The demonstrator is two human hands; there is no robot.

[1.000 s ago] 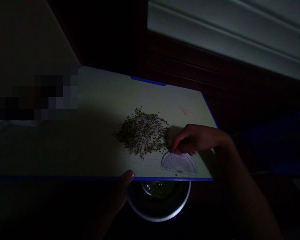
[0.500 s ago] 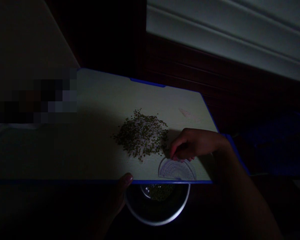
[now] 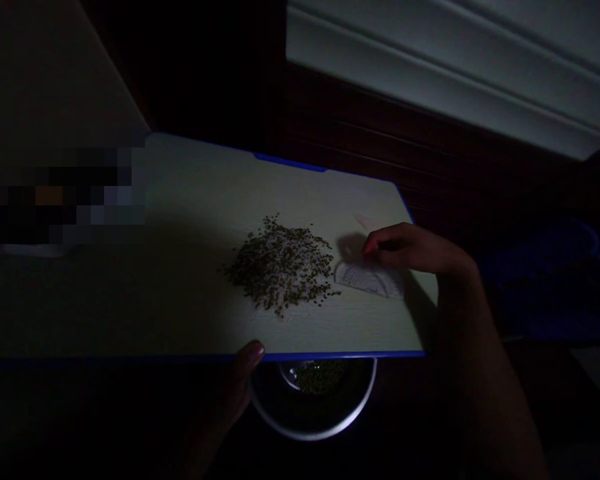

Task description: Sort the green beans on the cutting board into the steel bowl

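My right hand (image 3: 405, 247) is closed, its fingers at the curved side of a clear half-round protractor (image 3: 367, 279). The protractor is just right of a loose pile of small green beans (image 3: 283, 263) mixed with paler bits on a pale tabletop. My left hand (image 3: 243, 373) is at the table's near edge, thumb over the blue rim. Its other fingers are hidden below, against the left side of a metal bowl (image 3: 325, 437). Under the table edge, that bowl holds more green beans (image 3: 323, 378).
The pale table (image 3: 195, 173) has a blue border. A faint pinkish mark (image 3: 363, 220) shows on its top beyond my right hand. Something dark blue (image 3: 540, 280) is at the right, and a pale ridged panel (image 3: 430, 67) stands behind. The far left is pixelated.
My right hand and the protractor have moved up and to the right, away from the near table edge. My left hand stays by the bowl.
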